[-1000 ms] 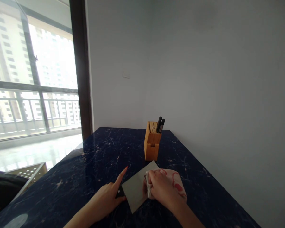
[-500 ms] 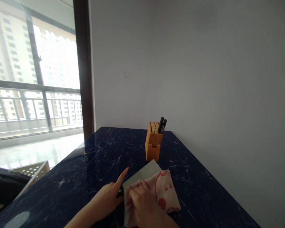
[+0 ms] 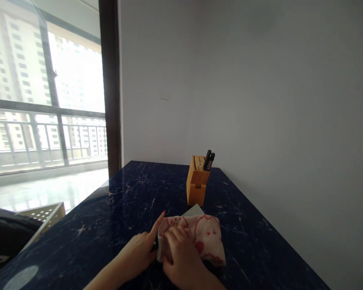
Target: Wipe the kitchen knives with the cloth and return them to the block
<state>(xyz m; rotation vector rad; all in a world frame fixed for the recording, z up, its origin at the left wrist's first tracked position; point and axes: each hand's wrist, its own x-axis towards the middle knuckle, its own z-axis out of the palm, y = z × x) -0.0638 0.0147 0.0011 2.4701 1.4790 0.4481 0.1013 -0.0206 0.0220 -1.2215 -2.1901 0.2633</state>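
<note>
A pink and white cloth (image 3: pixel 208 238) with red drawings lies over a flat, wide blade (image 3: pixel 194 210), whose pale far corner sticks out beyond it. My right hand (image 3: pixel 180 251) presses on the cloth with its fingers bent, at the cloth's left half. Beside the cloth's left edge, my left hand (image 3: pixel 142 247) is closed round a black handle, mostly hidden, with the index finger stretched forward. Just beyond the blade's corner stands a wooden knife block (image 3: pixel 196 183) holding black-handled tools (image 3: pixel 209 160).
The dark blue marbled table (image 3: pixel 139 189) meets a grey wall on the right. A round pale patch (image 3: pixel 21 278) shows at the table's near left. Left of the table are a beige perforated rack (image 3: pixel 45 217) and a black item (image 3: pixel 9 233).
My right hand and the cloth have shifted up along the blade, so the cloth covers more of it and only the far corner shows. My left hand is nearly unmoved.
</note>
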